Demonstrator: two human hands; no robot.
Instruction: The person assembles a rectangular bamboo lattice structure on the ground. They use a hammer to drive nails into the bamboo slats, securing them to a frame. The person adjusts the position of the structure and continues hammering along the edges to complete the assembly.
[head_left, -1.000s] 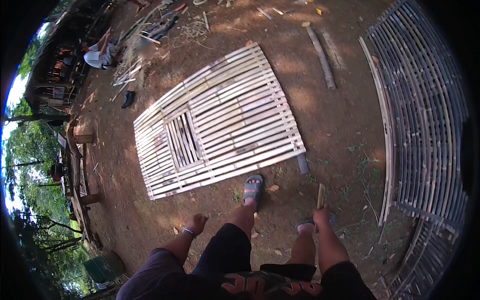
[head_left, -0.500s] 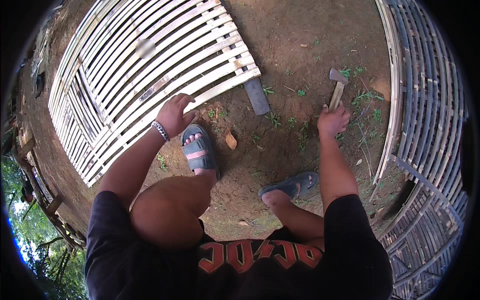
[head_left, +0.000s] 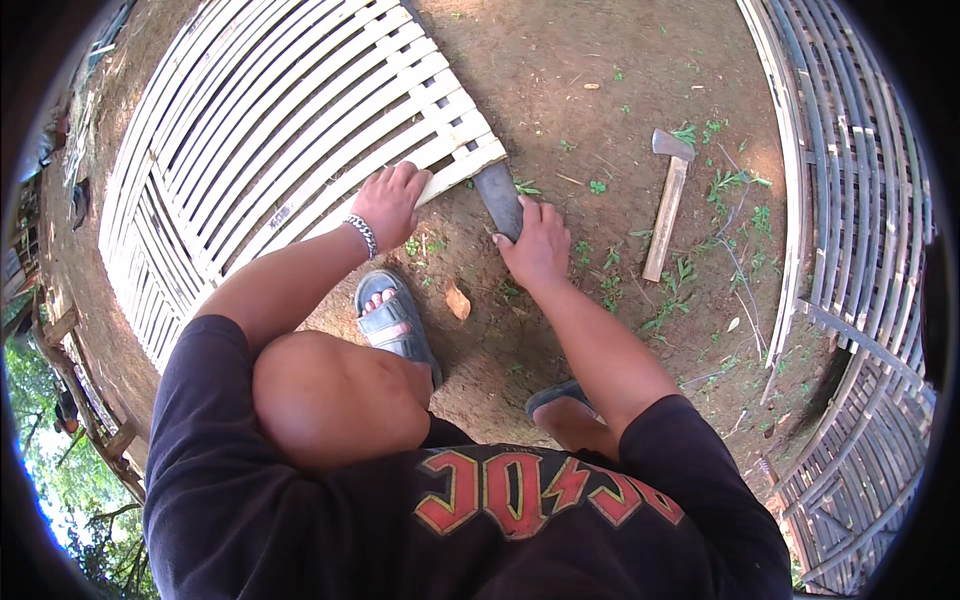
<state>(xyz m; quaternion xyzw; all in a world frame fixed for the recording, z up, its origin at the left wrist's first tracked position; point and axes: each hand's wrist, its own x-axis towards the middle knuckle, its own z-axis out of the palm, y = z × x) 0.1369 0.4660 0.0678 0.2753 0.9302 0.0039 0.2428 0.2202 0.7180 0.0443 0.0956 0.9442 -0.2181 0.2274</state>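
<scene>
A slatted bamboo panel (head_left: 300,130) lies on the ground ahead and to the left. My left hand (head_left: 390,207), a chain bracelet on its wrist, has its fingers curled over the panel's near outer slat. A dark flat board (head_left: 494,195) sticks out from under the panel's near right corner. My right hand (head_left: 538,248) grips the near end of that board, thumb on one side and fingers on the other. To the right, a hatchet (head_left: 667,212) with a wooden handle lies on the dirt, its head at the far end, apart from both hands.
Another bamboo slat structure (head_left: 850,180) runs along the right side. My sandalled left foot (head_left: 392,318) stands close to the near slat, beside a dry brown leaf (head_left: 457,302). Small green weeds (head_left: 680,290) and a thin wire (head_left: 738,265) lie around the hatchet.
My right hand has let go of the hatchet, now on the ground, and moved left onto the dark board. My left hand has moved right and closed on the outer slat.
</scene>
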